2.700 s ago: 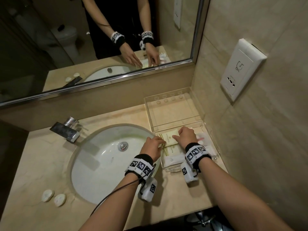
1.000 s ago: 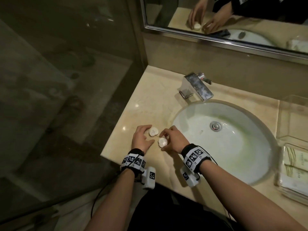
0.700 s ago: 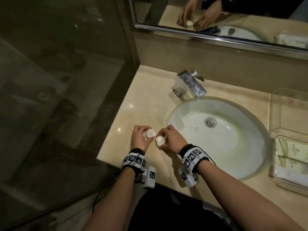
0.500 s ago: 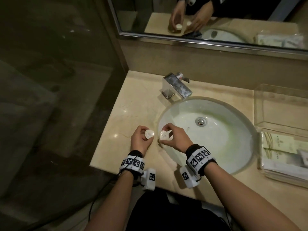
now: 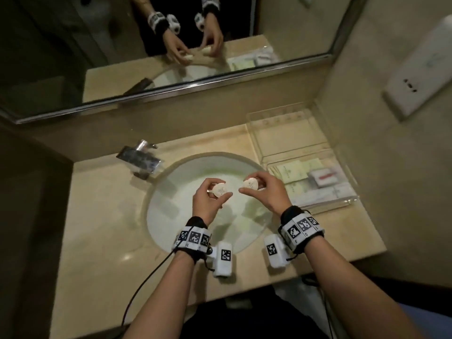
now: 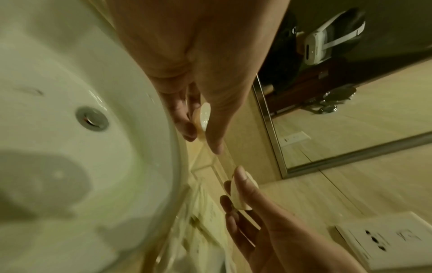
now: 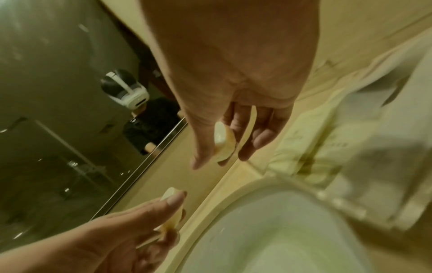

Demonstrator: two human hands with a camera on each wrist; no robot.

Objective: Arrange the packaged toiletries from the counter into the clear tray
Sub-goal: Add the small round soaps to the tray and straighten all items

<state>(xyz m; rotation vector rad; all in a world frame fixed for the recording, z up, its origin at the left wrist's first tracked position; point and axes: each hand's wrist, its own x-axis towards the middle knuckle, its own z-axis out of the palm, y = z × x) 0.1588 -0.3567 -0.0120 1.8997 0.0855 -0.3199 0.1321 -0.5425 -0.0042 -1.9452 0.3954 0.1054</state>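
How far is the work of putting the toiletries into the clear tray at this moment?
Done: flat packets already lie in the near part of the clear tray. In hand: the left hand and right hand each pinch one round white soap above the sink. Left: both soaps must still go into the tray.

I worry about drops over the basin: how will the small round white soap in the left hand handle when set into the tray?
The round soap is probably light and stiff: the left hand holds it by thumb and fingertips alone. Its smooth, glossy wrap may be slippery. Being a flat disc, set down on edge it might roll; laid flat in the clear tray it should stay.
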